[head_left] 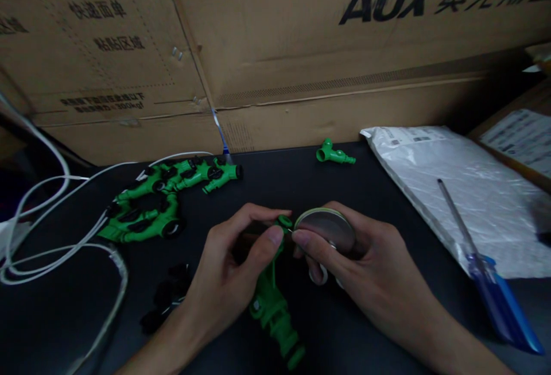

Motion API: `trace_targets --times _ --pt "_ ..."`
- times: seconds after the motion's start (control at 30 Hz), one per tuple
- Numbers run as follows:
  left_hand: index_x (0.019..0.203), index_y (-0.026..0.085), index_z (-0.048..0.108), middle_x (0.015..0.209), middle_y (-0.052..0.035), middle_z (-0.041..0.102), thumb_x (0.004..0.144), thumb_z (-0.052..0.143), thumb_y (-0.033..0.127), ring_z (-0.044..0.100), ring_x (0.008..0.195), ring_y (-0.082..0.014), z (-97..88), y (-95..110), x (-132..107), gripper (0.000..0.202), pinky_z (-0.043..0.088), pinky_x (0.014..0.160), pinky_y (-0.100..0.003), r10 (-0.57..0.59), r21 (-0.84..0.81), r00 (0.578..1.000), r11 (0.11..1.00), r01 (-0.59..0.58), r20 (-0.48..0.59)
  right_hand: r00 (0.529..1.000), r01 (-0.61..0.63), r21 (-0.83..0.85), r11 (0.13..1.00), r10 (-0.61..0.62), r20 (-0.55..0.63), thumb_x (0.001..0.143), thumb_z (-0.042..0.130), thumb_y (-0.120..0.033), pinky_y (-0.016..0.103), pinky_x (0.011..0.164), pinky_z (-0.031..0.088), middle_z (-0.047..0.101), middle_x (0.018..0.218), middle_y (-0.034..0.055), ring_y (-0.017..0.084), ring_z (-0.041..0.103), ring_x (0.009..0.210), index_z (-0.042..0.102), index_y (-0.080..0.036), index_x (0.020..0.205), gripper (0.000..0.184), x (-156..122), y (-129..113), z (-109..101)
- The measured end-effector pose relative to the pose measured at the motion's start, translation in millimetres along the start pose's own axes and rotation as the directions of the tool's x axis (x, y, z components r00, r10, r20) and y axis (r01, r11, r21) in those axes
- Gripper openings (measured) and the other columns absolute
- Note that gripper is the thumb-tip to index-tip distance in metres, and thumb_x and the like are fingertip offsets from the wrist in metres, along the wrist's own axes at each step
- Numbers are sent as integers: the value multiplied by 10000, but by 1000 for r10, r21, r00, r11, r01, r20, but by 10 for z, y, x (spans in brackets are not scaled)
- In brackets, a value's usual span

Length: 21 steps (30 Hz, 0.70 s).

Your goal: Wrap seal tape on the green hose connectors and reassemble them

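Note:
My left hand is closed around a green plastic hose fitting, thumb and forefinger pinching its upper end near the centre of the dark table. My right hand is closed on a round flat metal tin, held tilted right beside the fitting's top. The right thumb and forefinger meet the left ones at the fitting's opening. Whatever sits between those fingertips is too small to make out. A small white ring-like piece shows under the right fingers.
A pile of several green fittings lies at the left, one single green fitting at the back. Small black parts lie near my left wrist. White cables loop at left. A blue-handled screwdriver rests on a white plastic bag. Cardboard boxes wall the back.

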<state>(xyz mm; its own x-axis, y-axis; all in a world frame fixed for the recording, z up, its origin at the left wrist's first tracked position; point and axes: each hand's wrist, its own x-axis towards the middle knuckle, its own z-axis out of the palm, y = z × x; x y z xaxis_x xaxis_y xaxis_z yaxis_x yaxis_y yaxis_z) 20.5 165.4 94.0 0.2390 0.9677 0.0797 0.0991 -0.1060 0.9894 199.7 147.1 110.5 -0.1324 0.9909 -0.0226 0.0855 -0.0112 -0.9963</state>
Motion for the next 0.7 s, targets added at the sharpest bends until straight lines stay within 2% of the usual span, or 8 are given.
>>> trace_targets --times 0.1,0.13,0.23,0.37,0.53,0.7 --pt "987 223 777 924 -35 766 957 706 345 718 728 -166 17 -17 -34 145 549 591 -218 52 -13 998 999 -53 -39 1000 -11 61 998 11 -3 895 766 -284 192 508 452 599 606 -40 101 549 535 668 -198 768 182 -7 -29 13" --pt "983 223 776 921 -32 755 955 712 349 712 709 -161 26 -21 -49 144 550 583 -218 47 -33 998 998 -49 -47 1000 -16 86 996 16 -1 874 794 -284 187 506 452 592 596 -45 100 546 534 664 -199 756 194 -10 -37 18" --pt "993 232 774 843 -4 707 949 727 376 639 536 -109 47 -29 -90 158 474 437 -188 -3 -167 1000 986 -1 -23 1000 -29 157 987 27 12 842 838 -296 178 510 465 591 591 -53 97 548 531 659 -202 748 223 -23 -41 34" --pt "999 227 787 747 15 670 920 759 411 543 387 -71 51 -33 -99 202 391 324 -171 -76 -305 997 949 81 28 999 -35 189 981 30 34 897 773 -278 178 532 486 604 610 -49 99 571 545 661 -203 782 178 -32 -25 52" --pt "1028 231 802 728 4 697 902 765 439 547 347 -83 54 5 -74 246 383 292 -174 -172 -311 982 932 186 74 999 -37 222 974 30 36 856 830 -275 169 535 479 609 622 -53 90 569 551 666 -197 789 193 -31 -17 58" --pt "993 232 833 677 3 677 865 781 424 536 330 -79 75 121 -98 237 351 302 -174 -252 -249 968 938 243 -3 1000 -4 192 981 1 15 891 810 -344 187 533 463 598 606 -47 99 562 556 666 -199 786 230 -33 5 61"
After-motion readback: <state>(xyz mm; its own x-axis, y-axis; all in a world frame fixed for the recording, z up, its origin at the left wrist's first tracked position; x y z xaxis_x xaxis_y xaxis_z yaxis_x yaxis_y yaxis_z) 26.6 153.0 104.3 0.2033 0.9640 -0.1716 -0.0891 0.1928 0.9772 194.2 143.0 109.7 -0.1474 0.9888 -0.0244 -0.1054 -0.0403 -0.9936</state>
